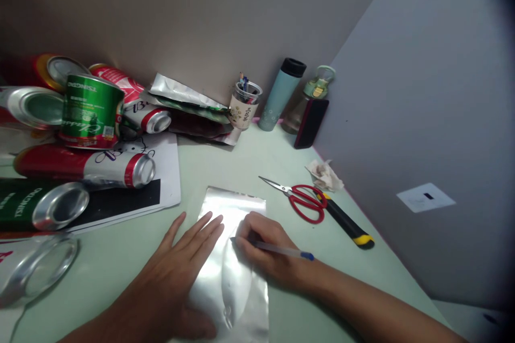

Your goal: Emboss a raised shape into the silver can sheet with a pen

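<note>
A shiny flat metal sheet (235,209) lies on the pale green table (120,257) in front of me. My left hand (177,262) rests flat on the sheet's left side, fingers spread, pressing it down. My right hand (261,249) grips a pen (281,250) with a blue cap end, its tip touching the sheet near the middle. A leaf-shaped white paper template (236,284) lies on the sheet between the two hands.
Red-handled scissors (300,198) and a black-and-yellow utility knife (346,221) lie to the right, by a crumpled tissue (324,174). Several drink cans (80,139) pile up at left on white paper. A pen cup (243,104), thermos (281,94) and bottle (311,102) stand by the wall.
</note>
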Tool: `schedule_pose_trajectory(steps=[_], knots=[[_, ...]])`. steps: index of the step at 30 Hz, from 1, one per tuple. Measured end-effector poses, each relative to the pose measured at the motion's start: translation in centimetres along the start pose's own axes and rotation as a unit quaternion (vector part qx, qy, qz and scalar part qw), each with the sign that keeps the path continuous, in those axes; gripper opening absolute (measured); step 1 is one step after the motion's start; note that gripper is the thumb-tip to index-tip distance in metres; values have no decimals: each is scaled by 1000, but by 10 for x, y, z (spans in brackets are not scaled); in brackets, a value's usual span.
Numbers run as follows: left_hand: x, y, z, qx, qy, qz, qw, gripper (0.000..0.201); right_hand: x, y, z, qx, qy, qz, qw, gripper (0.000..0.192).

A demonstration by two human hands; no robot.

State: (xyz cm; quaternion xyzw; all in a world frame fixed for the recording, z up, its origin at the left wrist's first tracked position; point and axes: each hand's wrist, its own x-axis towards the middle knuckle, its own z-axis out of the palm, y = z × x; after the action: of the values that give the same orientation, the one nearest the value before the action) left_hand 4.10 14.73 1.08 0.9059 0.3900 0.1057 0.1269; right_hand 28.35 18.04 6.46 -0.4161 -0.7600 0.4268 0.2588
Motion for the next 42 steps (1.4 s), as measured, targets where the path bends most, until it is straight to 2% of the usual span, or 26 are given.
schedule_pose_trajectory(steps=[3,8,17,23,31,39,42], knots=[[0,0,0,-6,-6,-2,1000,131,0,1,0,-2,0,-7,1000,16],[3,0,-8,-28,-57,-16,998,125,0,1,1,-11,-5,-20,1000,15],[8,5,-18,-47,-110,-46,992,121,0,-6,2,-6,-29,-28,999,16],[7,5,-16,-47,-84,-35,995,119,0,-6,2,-16,-42,-40,998,15],[9,5,-19,-39,-101,-43,993,119,0,-5,2,-10,-55,-53,997,17],[2,0,-3,-7,-3,3,1000,130,-1,-7,3,2,-74,-60,995,19],[2,1,-3,-7,11,7,1000,129,-1,-9,3,4,-76,-61,995,20]])
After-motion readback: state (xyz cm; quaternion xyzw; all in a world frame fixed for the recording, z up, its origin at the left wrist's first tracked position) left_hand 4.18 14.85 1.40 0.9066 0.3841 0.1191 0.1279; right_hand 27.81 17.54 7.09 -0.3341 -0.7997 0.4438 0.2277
